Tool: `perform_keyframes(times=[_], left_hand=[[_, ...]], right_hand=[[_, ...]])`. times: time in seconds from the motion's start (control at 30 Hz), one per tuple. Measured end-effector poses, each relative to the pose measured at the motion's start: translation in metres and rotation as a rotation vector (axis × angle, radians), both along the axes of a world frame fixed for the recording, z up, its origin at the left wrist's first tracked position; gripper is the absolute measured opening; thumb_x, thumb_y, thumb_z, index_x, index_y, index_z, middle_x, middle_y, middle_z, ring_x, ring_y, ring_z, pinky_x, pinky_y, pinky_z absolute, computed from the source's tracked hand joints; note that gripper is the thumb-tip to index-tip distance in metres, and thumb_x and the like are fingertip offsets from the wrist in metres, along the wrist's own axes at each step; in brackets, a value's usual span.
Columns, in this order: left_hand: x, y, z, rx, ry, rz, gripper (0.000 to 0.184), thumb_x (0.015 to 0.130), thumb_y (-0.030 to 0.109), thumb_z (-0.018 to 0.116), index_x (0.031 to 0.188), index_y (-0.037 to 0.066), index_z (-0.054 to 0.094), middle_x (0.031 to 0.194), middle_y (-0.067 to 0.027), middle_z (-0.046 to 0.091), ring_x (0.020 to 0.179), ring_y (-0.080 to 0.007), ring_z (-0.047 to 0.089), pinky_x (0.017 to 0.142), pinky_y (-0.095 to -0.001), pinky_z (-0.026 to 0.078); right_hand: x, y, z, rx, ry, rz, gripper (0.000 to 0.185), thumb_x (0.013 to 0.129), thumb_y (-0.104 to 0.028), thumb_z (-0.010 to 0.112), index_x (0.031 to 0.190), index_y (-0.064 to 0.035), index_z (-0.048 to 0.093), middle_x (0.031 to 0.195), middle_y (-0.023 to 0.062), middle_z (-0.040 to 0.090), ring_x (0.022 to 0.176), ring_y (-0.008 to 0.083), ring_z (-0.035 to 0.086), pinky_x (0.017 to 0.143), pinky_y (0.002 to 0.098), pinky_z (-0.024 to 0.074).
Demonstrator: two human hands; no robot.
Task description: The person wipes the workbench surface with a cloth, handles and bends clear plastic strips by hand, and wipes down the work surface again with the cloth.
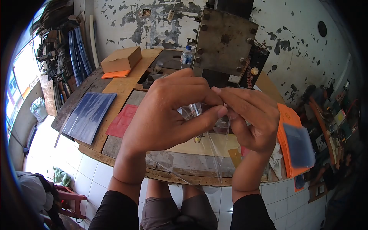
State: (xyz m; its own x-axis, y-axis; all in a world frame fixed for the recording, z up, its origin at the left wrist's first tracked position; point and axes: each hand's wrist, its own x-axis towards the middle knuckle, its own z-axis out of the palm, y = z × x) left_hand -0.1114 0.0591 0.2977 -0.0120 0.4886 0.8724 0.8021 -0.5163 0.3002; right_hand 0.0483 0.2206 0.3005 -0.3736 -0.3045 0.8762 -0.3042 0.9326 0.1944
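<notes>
My left hand (172, 111) and my right hand (253, 117) meet in front of me above the worktable, fingertips pinched together. Between them hangs a thin transparent plastic sheet (216, 153), its folds catching the light below my fingers. Both hands are closed on its upper edge; the exact grip is partly hidden by the fingers. Beneath lies a pale yellow board (184, 148) on the table. A red sheet (122, 122) lies just left of my left hand. Right of my right hand is a stack of orange sheets (283, 134) with bluish transparent plastic pieces (301, 145) on it.
A heavy metal press (226, 42) stands at the back, beside a water bottle (187, 56). Bluish plastic sheets (91, 115) lie at the table's left, below a cardboard box (122, 59). A red stool (71, 199) stands on the floor at lower left.
</notes>
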Motion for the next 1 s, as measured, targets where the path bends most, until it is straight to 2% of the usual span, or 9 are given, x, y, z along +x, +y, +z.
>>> perform_keyframes(times=[1.0], left_hand=[[-0.0024, -0.0004, 0.0004, -0.011, 0.023, 0.024, 0.012, 0.083, 0.008, 0.088, 0.083, 0.003, 0.078, 0.08, -0.0043, 0.074, 0.073, -0.0164, 0.059, 0.069, -0.0332, 0.043]], right_hand=[[-0.0022, -0.0003, -0.0002, 0.01, -0.011, -0.012, 0.042, 0.08, -0.001, 0.071, 0.12, -0.0036, 0.084, 0.101, 0.0084, 0.083, 0.067, 0.0162, 0.072, 0.056, 0.031, 0.0512]])
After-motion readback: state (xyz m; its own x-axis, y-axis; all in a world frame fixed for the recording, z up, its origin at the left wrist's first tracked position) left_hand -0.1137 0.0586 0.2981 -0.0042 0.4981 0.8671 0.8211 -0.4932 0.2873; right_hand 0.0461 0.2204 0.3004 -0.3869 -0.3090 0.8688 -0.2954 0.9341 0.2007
